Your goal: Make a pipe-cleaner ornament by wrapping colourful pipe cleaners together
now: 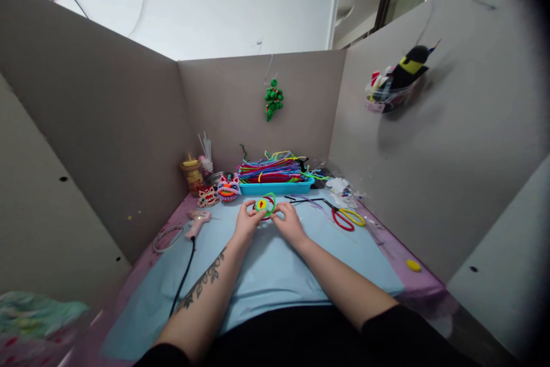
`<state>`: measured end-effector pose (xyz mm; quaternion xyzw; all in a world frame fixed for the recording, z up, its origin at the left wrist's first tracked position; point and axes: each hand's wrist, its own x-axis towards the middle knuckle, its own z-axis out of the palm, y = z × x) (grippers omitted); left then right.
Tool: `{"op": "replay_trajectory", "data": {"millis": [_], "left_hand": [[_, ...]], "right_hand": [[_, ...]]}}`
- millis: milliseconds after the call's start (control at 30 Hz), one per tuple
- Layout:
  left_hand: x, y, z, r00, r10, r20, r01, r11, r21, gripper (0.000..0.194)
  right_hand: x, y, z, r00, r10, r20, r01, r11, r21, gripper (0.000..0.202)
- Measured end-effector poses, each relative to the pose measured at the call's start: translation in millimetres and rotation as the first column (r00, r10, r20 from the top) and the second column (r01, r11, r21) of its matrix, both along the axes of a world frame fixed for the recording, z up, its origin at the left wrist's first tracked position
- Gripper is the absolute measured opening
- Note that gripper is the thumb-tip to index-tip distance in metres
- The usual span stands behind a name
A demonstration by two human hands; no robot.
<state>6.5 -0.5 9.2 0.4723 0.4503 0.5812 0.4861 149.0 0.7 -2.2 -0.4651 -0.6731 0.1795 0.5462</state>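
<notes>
Over the middle of a light blue cloth, a small round piece (262, 204) with a yellow centre, a red mark and green and dark red loops is held up between both hands. My left hand (247, 220) pinches it from the left, thumb against its lower edge. On the other side, my right hand (290, 223) has its fingertips closed at the green loop. Just behind them stands a blue tray (277, 188) heaped with coloured pipe cleaners (275, 169). A black stem (307, 200) lies to the right of the hands.
A pink glue gun (198, 223) with a black cord lies left. Two lion-head figures (228, 188) stand near a lidded cup (193, 175). Scissors (344, 219) with red and yellow handles rest right; a yellow disc (413, 265) is near the right edge. Grey panels (258, 103) surround the table.
</notes>
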Motion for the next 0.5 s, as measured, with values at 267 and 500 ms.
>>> {"op": "replay_trajectory", "data": {"millis": [267, 500], "left_hand": [[1.9, -3.7, 1.3, 0.996, -0.047, -0.082, 0.052, 0.997, 0.053, 0.059], [4.2, -8.2, 5.2, 0.992, -0.031, -0.124, 0.041, 0.996, 0.078, 0.056]], "right_hand": [[-0.7, 2.7, -6.1, 0.999, -0.041, -0.01, 0.04, 0.999, -0.035, 0.004], [-1.3, 6.2, -10.0, 0.995, 0.019, -0.102, -0.03, 0.995, -0.1, 0.013]]}}
